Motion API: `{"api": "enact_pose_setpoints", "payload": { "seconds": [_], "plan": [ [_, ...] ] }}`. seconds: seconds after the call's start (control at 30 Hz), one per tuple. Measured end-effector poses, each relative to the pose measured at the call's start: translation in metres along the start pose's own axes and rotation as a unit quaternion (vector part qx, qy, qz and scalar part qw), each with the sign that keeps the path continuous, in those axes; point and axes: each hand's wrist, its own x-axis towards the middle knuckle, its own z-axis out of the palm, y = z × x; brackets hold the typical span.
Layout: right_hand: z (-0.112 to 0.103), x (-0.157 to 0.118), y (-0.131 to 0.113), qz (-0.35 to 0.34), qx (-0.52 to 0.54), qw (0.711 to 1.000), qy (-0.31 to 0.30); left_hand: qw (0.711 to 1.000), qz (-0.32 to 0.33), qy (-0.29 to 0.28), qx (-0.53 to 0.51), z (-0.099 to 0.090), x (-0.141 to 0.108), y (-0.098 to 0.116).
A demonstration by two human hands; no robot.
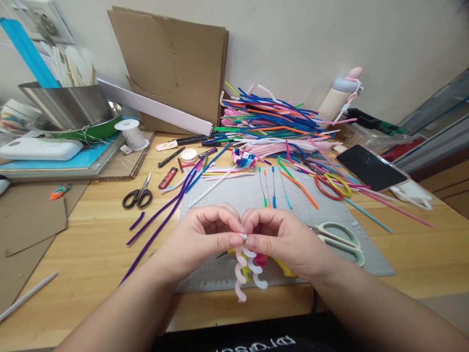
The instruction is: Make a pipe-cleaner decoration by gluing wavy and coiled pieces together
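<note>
In front of my body, my left hand [208,234] and my right hand [274,234] meet, thumbs and forefingers pinching the top of a curled pipe cleaner piece. A pink coil [240,278] and a white coil [261,282] dangle from that pinch. Fingers cover the spot where the coils join. Below and behind them, something yellow [286,268] and a bit of pink-red lie on the grey cutting mat [370,259], partly hidden by my hands. Scissors with pale green handles [340,239] rest just right of my right hand.
A heap of colored pipe cleaners [271,120] lies against the wall. Black scissors [138,195] and long purple pipe cleaners [157,212] are left. At right are a phone [372,166] and red-and-yellow-handled scissors [331,188]. Cardboard [172,68] leans at the back.
</note>
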Motion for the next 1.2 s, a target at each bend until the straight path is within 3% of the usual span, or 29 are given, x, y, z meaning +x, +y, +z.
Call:
{"api": "enact_pose_setpoints", "payload": {
  "seconds": [0.37,0.8,0.97,1.1,1.2],
  "plan": [
    [-0.0058,-0.0005,-0.0004,-0.021,0.043,0.998,0.047,0.999,0.008,-0.004,-0.039,-0.0025,-0.0001,-0.0017],
    [-0.0031,0.0023,-0.0016,-0.075,0.125,0.989,0.017,1.0,-0.003,0.003,-0.026,-0.0036,-0.0013,-0.0028],
    [-0.0042,0.0018,0.0013,-0.132,0.032,0.99,0.044,1.0,-0.01,0.006,-0.02,-0.0054,-0.002,-0.0037],
    [-0.0054,-0.0019,0.0041,-0.191,-0.089,0.974,0.079,1.0,-0.004,0.012,-0.009,-0.0065,-0.0008,-0.0048],
    [-0.005,-0.0045,0.0048,-0.131,-0.112,0.984,0.037,1.0,0.022,0.001,-0.009,-0.0056,0.0001,-0.0047]
  ]
}}
